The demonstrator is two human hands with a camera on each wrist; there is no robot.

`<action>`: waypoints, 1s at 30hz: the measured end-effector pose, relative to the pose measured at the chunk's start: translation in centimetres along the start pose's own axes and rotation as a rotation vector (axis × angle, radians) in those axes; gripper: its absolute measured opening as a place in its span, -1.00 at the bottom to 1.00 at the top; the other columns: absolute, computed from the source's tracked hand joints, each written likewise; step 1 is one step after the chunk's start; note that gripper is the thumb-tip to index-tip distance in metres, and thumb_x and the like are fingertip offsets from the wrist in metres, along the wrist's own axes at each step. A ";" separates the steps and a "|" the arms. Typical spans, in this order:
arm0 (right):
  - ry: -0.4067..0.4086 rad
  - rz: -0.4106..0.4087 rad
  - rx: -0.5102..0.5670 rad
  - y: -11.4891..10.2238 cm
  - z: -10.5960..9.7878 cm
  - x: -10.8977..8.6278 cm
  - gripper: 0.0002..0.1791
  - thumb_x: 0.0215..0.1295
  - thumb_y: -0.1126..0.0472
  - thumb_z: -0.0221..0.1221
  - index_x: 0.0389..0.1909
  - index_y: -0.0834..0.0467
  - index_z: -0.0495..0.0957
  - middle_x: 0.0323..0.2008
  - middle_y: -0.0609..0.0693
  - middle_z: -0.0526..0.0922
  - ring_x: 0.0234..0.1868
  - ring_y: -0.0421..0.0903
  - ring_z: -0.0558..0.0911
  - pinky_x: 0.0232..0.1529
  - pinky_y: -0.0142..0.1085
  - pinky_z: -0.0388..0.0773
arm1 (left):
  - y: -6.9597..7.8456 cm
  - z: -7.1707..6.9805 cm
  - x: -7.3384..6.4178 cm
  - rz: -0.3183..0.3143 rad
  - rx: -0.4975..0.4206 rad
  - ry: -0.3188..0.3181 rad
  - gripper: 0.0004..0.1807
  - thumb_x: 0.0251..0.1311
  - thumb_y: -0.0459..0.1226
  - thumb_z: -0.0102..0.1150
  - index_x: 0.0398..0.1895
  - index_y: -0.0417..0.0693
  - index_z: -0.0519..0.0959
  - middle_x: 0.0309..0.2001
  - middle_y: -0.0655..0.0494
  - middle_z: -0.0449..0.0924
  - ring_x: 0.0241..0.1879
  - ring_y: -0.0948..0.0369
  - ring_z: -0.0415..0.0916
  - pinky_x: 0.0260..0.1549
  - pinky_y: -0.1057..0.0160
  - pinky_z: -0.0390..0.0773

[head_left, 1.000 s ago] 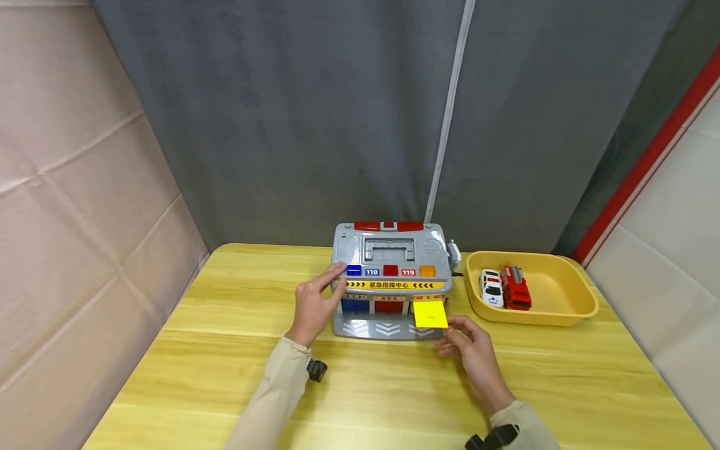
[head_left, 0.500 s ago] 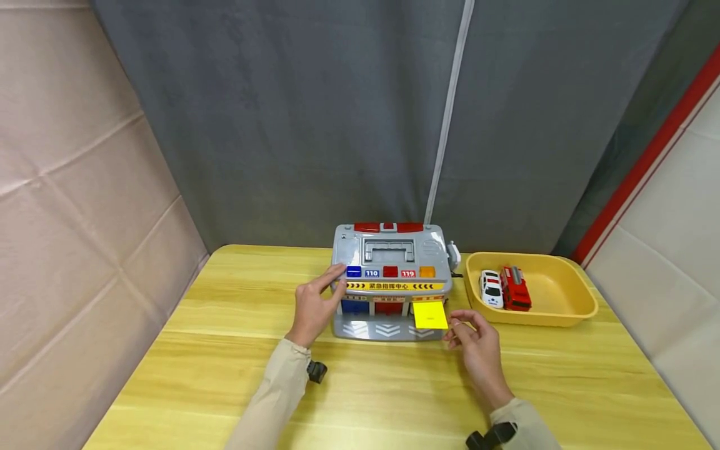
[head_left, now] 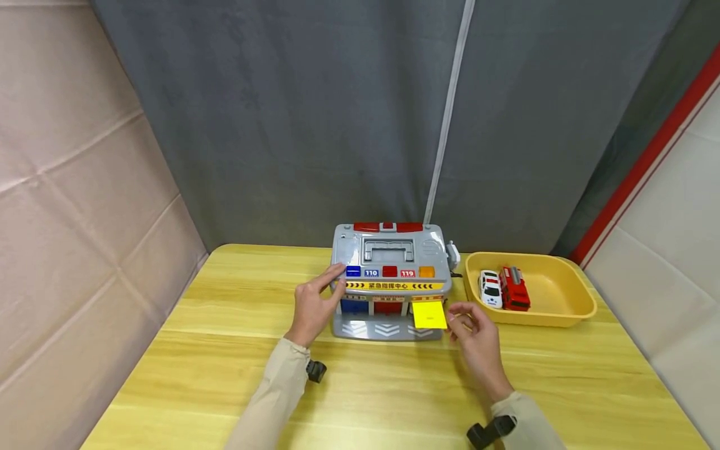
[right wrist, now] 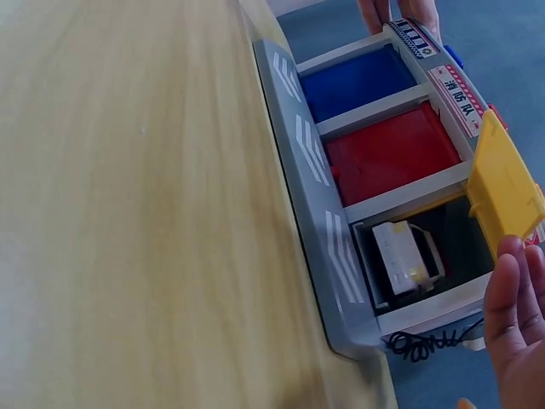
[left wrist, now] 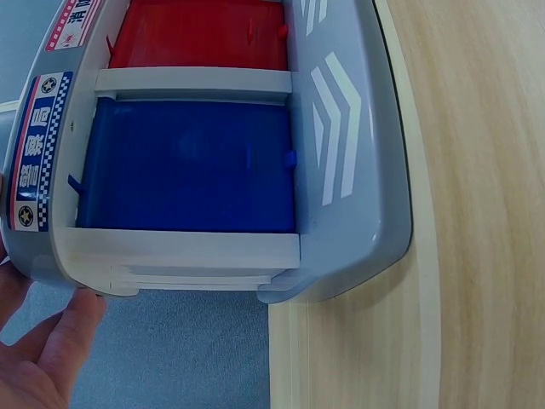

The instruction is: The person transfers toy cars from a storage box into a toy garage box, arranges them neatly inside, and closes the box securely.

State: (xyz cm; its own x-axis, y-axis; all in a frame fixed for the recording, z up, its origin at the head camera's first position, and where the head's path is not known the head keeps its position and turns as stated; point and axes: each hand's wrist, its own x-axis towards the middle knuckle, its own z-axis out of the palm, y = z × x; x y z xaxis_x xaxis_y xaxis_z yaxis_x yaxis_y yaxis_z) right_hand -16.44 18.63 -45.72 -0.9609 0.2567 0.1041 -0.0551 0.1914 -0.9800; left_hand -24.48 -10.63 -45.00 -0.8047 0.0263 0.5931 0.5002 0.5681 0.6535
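Note:
A grey toy emergency station (head_left: 388, 262) stands on the table, with a blue door (left wrist: 187, 166), a red door (right wrist: 392, 153) and a yellow door (head_left: 429, 315). The blue and red doors are down, while the yellow one is swung up and out. Inside the bay under it sits a white toy vehicle (right wrist: 407, 256). My left hand (head_left: 313, 306) holds the station's left roof corner between thumb and fingers. Beside the yellow door's lower right edge is my right hand (head_left: 478, 344); in the right wrist view its fingers (right wrist: 508, 294) are extended, at the door's edge.
A yellow tray (head_left: 562, 300) to the right of the station holds a white toy police car (head_left: 491, 289) and a red toy fire truck (head_left: 514, 289). A white handset (head_left: 453, 255) hangs on the station's right side, with a coiled black cord (right wrist: 417, 345). A grey curtain stands behind.
My right hand has shifted slightly right and up from beneath the yellow door's corner to beside its edge. The door stays raised, and my left hand keeps its place on the station.

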 end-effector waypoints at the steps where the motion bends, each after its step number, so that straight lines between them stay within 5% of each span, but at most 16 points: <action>1: 0.000 -0.017 -0.006 -0.2 0.0 0.0 -0.78 0.41 0.40 0.13 0.03 0.35 0.50 -0.18 -0.02 0.58 -0.36 -0.21 0.61 -0.41 -0.36 0.67 | 0.0 0.0 0.0 0.010 -0.002 0.009 -0.69 0.30 -0.21 0.28 0.07 -0.07 0.70 0.11 0.03 0.71 0.16 0.04 0.64 0.11 0.11 0.66; 6: -0.003 -0.108 -0.038 -0.7 0.2 0.4 -0.77 0.33 0.45 0.19 -0.01 0.34 0.54 -0.13 0.14 0.61 -0.28 -0.29 0.57 -0.36 -0.45 0.66 | -0.3 0.0 -0.1 0.046 -0.004 0.043 -0.70 0.24 -0.26 0.33 0.03 -0.10 0.72 0.08 0.00 0.73 0.13 0.02 0.66 0.08 0.10 0.67; 12: 0.012 -0.200 -0.116 -1.0 0.2 0.8 -0.70 0.22 0.46 0.30 -0.02 0.29 0.57 -0.12 0.16 0.62 -0.27 -0.24 0.48 -0.37 -0.56 0.49 | -0.2 0.1 0.0 0.035 0.008 0.012 -0.70 0.30 -0.22 0.28 0.06 -0.06 0.71 0.09 0.03 0.73 0.15 0.05 0.65 0.09 0.10 0.68; 21: 0.025 -0.334 -0.301 -0.8 0.3 1.7 -0.56 0.07 0.47 0.40 0.00 0.27 0.53 -0.10 0.15 0.53 -0.20 -0.03 0.43 -0.39 -0.49 0.43 | -0.1 0.1 0.0 0.032 0.010 0.008 -0.70 0.30 -0.22 0.28 0.07 -0.06 0.71 0.09 0.03 0.72 0.14 0.04 0.65 0.09 0.10 0.68; 30: -0.012 -0.354 -0.422 -1.0 0.4 2.1 -0.27 0.01 0.44 0.44 0.25 0.26 0.38 0.20 0.23 0.34 0.02 0.02 0.42 -0.22 -0.33 0.47 | 0.0 0.0 0.0 0.016 0.008 -0.001 -0.69 0.30 -0.21 0.28 0.08 -0.05 0.70 0.10 0.03 0.72 0.15 0.04 0.64 0.11 0.10 0.67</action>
State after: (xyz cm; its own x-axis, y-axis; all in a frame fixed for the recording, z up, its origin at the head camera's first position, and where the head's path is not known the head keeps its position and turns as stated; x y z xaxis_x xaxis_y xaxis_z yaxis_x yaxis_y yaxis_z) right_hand -18.48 18.63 -44.62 -0.9065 0.0977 0.4107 -0.2641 0.6276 -0.7323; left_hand -24.51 -10.61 -45.01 -0.7969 0.0361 0.6030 0.5104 0.5741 0.6402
